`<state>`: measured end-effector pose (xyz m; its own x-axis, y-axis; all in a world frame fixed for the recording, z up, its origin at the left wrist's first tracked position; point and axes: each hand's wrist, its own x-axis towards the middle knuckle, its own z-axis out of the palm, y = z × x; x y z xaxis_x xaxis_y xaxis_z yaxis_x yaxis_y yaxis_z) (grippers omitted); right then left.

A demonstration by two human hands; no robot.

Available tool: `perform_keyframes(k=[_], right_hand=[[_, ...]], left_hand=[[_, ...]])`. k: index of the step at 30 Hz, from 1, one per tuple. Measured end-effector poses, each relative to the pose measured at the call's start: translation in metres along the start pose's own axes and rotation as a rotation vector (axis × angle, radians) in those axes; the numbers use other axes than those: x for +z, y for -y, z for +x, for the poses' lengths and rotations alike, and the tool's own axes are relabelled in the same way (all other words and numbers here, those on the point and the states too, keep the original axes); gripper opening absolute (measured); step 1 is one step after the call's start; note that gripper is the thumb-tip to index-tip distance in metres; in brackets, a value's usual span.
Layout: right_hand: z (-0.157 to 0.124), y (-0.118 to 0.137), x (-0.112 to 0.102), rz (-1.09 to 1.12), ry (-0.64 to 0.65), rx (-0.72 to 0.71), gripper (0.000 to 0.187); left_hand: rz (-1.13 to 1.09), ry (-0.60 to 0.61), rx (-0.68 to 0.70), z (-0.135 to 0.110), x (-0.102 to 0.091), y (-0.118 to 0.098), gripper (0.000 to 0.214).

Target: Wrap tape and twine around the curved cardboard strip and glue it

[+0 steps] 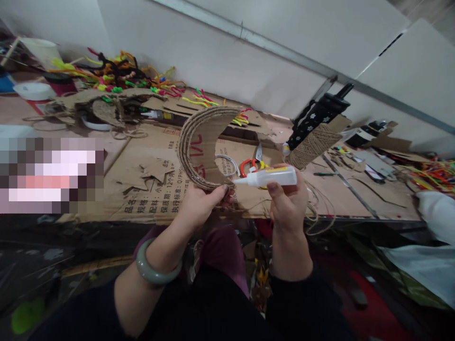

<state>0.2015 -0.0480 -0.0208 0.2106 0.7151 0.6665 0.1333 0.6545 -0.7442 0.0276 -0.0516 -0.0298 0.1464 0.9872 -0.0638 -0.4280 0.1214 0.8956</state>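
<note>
A crescent moon cut from cardboard point(209, 156), with rows of jute twine along its outer curve, is held up by its lower end. My left hand point(209, 203) pinches it there, thumb on top. In my right hand point(289, 201) lies a white glue bottle point(273, 176), tilted sideways, its narrow nozzle touching or very near the twine at the crescent's lower tip. Below my hands a loose strand of twine point(327, 213) hangs at the table's edge. Behind the bottle are red and yellow-handled scissors point(248, 166) and a white ring point(229, 163).
A printed cardboard sheet point(149, 156) covers the table before me. Colourful pipe cleaners point(121, 71) lie in a heap at the back left. A twine spool point(313, 144) and a black flowered object point(320, 116) stand at right. A pixelated patch covers the left side.
</note>
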Motion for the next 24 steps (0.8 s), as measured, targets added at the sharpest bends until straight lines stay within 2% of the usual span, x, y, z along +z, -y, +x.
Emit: perform_keyframes(k=[7, 12, 24], right_hand=[[-0.001, 0.0032, 0.0019, -0.082, 0.048, -0.101, 0.029], [-0.0012, 0.0004, -0.0006, -0.108, 0.027, -0.127, 0.026], [-0.0008, 0.0029, 0.002, -0.041, 0.023, -0.079, 0.022]], left_hand=[[-0.027, -0.003, -0.012, 0.0003, 0.0007, -0.0001, 0.018], [-0.033, -0.005, -0.012, 0.0003, 0.0003, 0.0005, 0.019], [-0.046, -0.003, -0.02, -0.0004, 0.0014, -0.0003, 0.02]])
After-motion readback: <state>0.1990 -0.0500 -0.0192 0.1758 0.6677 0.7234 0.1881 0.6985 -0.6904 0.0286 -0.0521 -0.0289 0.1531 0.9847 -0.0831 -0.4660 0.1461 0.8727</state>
